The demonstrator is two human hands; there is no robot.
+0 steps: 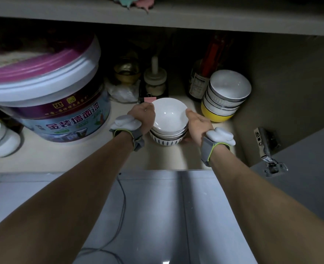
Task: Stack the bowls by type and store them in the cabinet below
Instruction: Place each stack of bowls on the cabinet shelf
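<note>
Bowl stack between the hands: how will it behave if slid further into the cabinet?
The bowl stack looks glazed and rigid, so probably fragile and slippery. Its nested bowls sit slightly uneven, so a quick push may make the upper ones shift. Left hand and right hand bracing both sides should help steady it.

White bowl stack (168, 124) stands on the cabinet floor (66, 157), second stack (226, 96) right.

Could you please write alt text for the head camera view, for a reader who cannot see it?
Both hands, the left hand and right hand, grip a stack of white bowls on the cabinet floor. A second bowl stack with a yellow bowl at its base stands to the right, and a large paint bucket to the left.
</note>
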